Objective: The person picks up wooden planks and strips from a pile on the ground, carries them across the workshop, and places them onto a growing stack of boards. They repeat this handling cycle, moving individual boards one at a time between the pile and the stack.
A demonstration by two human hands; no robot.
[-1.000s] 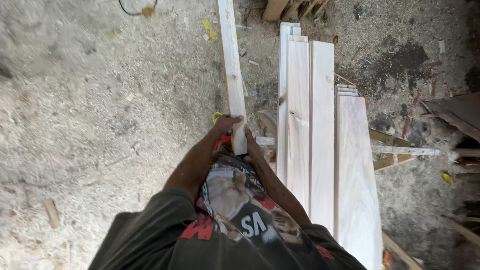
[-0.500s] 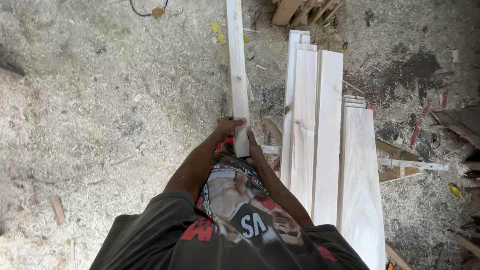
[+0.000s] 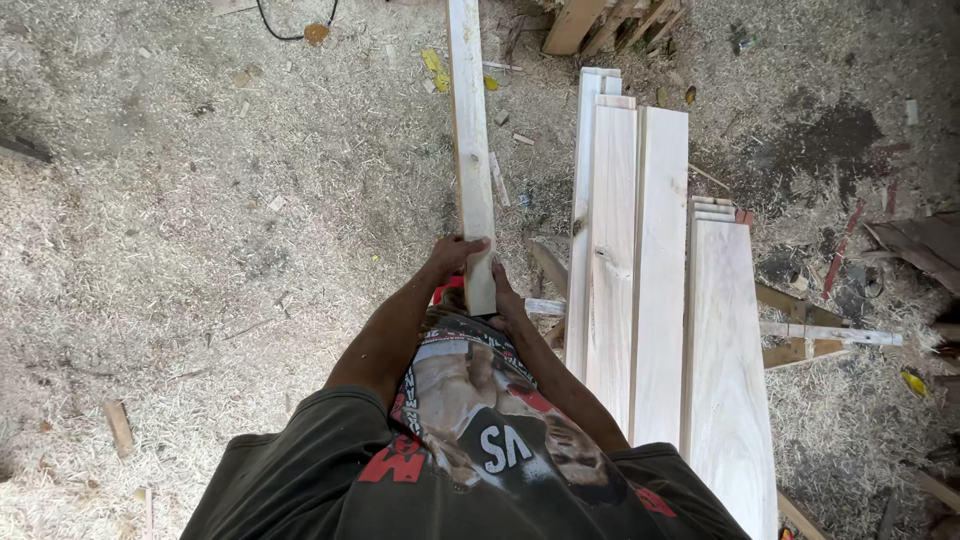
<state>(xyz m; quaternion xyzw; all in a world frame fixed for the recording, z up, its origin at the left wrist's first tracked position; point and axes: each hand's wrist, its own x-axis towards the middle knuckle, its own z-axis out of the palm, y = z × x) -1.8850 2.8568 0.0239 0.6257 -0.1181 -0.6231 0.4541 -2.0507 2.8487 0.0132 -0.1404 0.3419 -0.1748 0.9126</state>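
A long pale wooden plank points away from me, its near end at my waist. My left hand grips that end from the left, fingers curled over the top. My right hand holds the same end from the right and underneath. The plank's far end runs out of the top of the view. Below my arms hangs my dark printed shirt.
Several pale planks lie stacked side by side on the right, on cross pieces. Sawdust and shavings cover the ground. Scrap wood lies at the top, a black cable at top left, dark boards at right.
The view has shifted slightly, so the plank and stack sit a little further right and lower. Both hands keep the same hold on the plank's end.
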